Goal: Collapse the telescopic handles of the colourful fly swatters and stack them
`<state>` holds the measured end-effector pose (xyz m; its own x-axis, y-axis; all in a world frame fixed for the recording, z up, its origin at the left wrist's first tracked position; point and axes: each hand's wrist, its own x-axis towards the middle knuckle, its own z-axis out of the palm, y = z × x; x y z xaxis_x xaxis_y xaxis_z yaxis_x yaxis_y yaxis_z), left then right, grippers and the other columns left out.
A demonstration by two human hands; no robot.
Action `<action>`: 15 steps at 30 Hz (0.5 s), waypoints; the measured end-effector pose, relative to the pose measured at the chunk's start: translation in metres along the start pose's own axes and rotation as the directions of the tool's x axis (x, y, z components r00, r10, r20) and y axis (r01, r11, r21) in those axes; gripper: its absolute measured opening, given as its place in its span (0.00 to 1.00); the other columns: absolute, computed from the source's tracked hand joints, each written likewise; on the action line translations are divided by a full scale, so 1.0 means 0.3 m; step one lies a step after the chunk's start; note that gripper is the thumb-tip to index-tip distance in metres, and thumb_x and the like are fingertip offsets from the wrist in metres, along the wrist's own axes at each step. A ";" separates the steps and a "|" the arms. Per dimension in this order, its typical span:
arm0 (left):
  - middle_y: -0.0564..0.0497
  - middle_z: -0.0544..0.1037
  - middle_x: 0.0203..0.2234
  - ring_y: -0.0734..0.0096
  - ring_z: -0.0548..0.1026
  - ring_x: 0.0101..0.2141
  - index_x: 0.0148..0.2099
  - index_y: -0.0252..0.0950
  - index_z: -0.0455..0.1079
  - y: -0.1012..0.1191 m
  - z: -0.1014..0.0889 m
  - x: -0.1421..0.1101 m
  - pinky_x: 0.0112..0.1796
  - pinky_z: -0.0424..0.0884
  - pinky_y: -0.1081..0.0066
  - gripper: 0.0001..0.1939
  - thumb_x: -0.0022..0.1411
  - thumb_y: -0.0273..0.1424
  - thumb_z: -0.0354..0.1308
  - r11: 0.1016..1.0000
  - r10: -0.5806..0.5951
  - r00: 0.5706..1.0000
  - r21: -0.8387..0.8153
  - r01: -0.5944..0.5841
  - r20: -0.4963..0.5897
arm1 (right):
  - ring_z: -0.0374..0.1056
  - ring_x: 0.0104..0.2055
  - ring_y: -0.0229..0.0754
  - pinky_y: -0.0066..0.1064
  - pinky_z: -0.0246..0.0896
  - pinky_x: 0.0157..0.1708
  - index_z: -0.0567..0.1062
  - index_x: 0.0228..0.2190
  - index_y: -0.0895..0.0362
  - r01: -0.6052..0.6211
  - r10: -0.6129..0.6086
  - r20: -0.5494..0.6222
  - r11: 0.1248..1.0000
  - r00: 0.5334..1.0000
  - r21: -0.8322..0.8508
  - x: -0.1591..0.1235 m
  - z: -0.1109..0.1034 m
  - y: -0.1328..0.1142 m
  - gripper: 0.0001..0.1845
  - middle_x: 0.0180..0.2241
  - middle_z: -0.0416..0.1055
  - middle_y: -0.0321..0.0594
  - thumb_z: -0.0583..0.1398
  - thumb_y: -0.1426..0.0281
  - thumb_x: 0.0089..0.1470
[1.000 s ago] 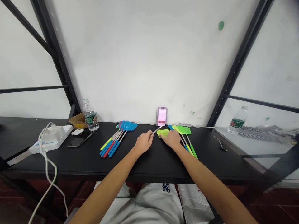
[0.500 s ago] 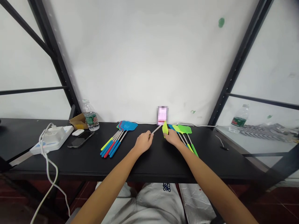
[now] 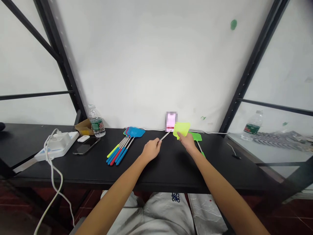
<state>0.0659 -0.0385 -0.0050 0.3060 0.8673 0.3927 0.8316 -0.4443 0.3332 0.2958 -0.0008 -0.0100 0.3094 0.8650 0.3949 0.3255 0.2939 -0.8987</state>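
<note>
My left hand [image 3: 151,149] is closed on the thin metal rod of a fly swatter [image 3: 165,135], low over the black table [image 3: 73,166]. My right hand [image 3: 187,140] pinches the swatter's yellow-green mesh head [image 3: 181,129] and holds it lifted and turned toward me, near a small pink object [image 3: 171,120] leaning on the wall. Behind my right wrist lie more green swatters [image 3: 197,137]. A fan of blue-headed swatters with coloured handles [image 3: 123,145] lies to the left of my left hand.
At the left stand a water bottle [image 3: 96,121], a cardboard piece [image 3: 83,126], a phone [image 3: 85,148] and a white power strip [image 3: 57,143] with a dangling cable. Black shelf uprights [image 3: 246,75] frame the table. Another bottle [image 3: 253,125] stands on the right bench.
My right hand raised the yellow-green swatter head off the table and turned it from flat to upright, facing me. My left hand kept its hold on the rod.
</note>
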 end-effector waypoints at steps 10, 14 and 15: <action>0.49 0.74 0.28 0.67 0.72 0.29 0.36 0.38 0.65 0.001 0.003 -0.003 0.29 0.55 0.72 0.18 0.71 0.41 0.40 0.997 0.070 0.997 -0.046 -0.069 0.029 | 0.63 0.17 0.33 0.24 0.48 0.13 0.74 0.31 0.61 -0.096 0.095 0.028 0.862 0.995 0.499 -0.024 0.012 -0.072 0.20 0.26 0.76 0.44 0.68 0.59 0.40; 0.49 0.74 0.27 0.68 0.72 0.28 0.35 0.38 0.65 0.001 0.006 -0.004 0.29 0.54 0.72 0.18 0.71 0.40 0.40 0.993 0.097 0.995 -0.062 -0.095 0.019 | 0.62 0.17 0.32 0.23 0.48 0.13 0.74 0.32 0.61 -0.106 0.092 0.053 0.842 0.994 0.529 -0.022 0.012 -0.066 0.21 0.26 0.76 0.42 0.69 0.59 0.40; 0.50 0.74 0.26 0.68 0.72 0.28 0.35 0.38 0.65 0.002 0.007 -0.004 0.29 0.54 0.72 0.17 0.71 0.40 0.41 0.993 0.103 0.995 -0.066 -0.102 0.016 | 0.62 0.17 0.31 0.23 0.48 0.13 0.74 0.32 0.61 -0.104 0.089 0.054 0.844 0.995 0.527 -0.023 0.012 -0.064 0.21 0.26 0.76 0.42 0.69 0.59 0.40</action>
<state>0.0669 -0.0393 -0.0070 0.3973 0.8205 0.4111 0.7641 -0.5438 0.3471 0.2841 -0.0108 0.0038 0.2883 0.9085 0.3025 -0.2284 0.3721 -0.8997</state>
